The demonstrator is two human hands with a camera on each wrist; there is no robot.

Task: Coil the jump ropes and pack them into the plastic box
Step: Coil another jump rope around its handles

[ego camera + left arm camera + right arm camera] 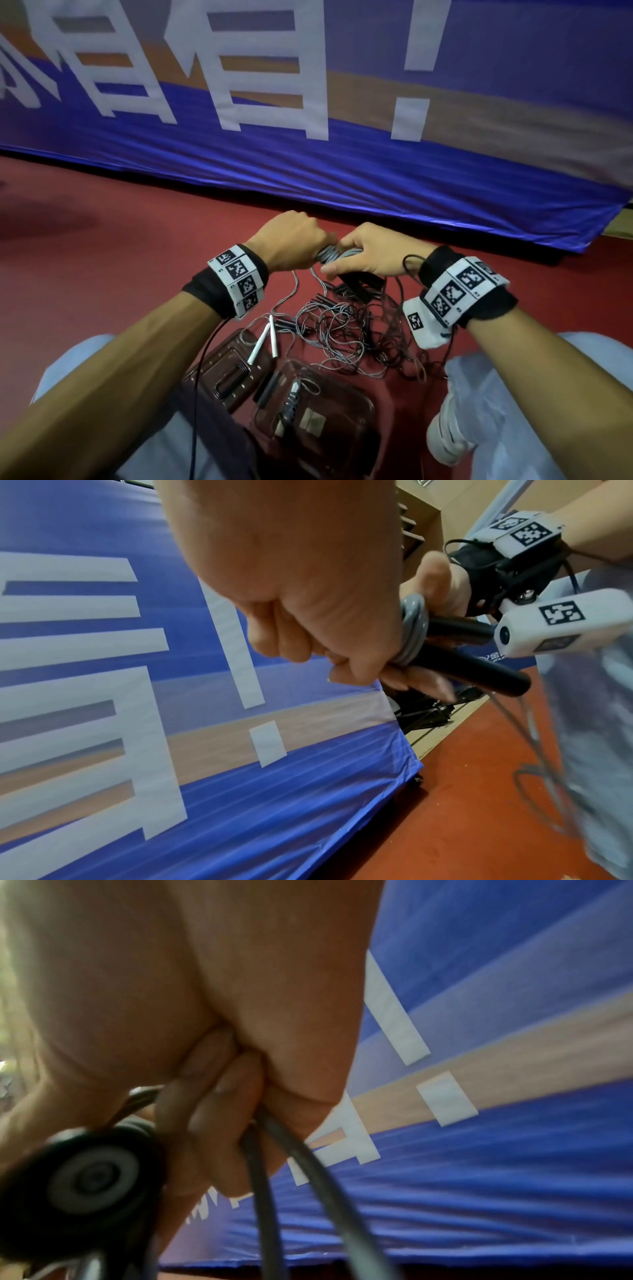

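Both hands meet above the red floor in the head view. My left hand (294, 240) is a fist round one end of a grey rope coil (327, 255). My right hand (363, 253) grips the other end together with two black handles (363, 284). In the left wrist view the grey coil (413, 626) wraps the black handles (479, 672) beside my left hand (308, 615). In the right wrist view, fingers (219, 1096) curl round grey rope strands (267, 1177). A clear plastic box (371, 407) near my knees holds a bundled rope.
A tangled pile of grey and black ropes (359, 329) lies below the hands, with two white handles (263, 339) at its left. A second clear plastic piece (205, 363) lies left of the box. A blue banner (342, 164) stands close ahead. A white shoe (448, 435) is at the right.
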